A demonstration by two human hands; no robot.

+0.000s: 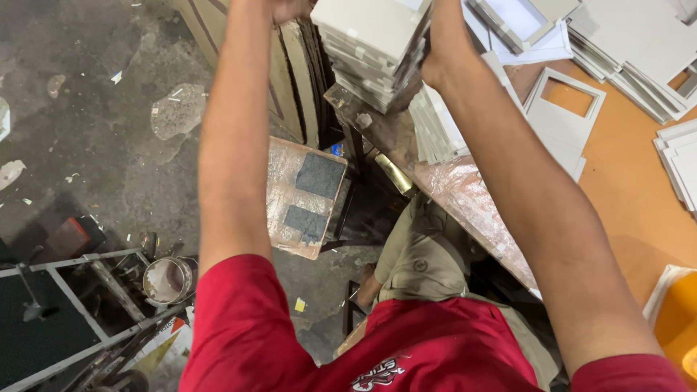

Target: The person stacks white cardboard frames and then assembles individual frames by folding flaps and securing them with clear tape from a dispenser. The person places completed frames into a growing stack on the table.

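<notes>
— What have they got hold of up there?

— A thick stack of white square card frames [370, 47], pressed between both hands at the near edge of the orange counter [632, 181]. The right hand [443, 51] is flat against the stack's right side, fingers closed on it. The left hand [290, 9] is mostly cut off at the top of the view; it sits at the stack's left upper corner, but I cannot tell how its fingers lie.

— Heavy, you think?

— Dense, I'd judge, for card. Each sheet is stiff, but the pile is loose, so layers could slide or fan out. Squeezing from both sides looks right, with support under the bottom.

— And the arms?

— Both stretched straight out, forearms nearly parallel, elbows extended. Just beyond the right fingers lie more white frames [563, 109] spread over the counter; below the left fingers stand brown boards [294, 80] on edge, and a plastic-wrapped board [305, 196] lies on the grey concrete floor [94, 123].
</notes>
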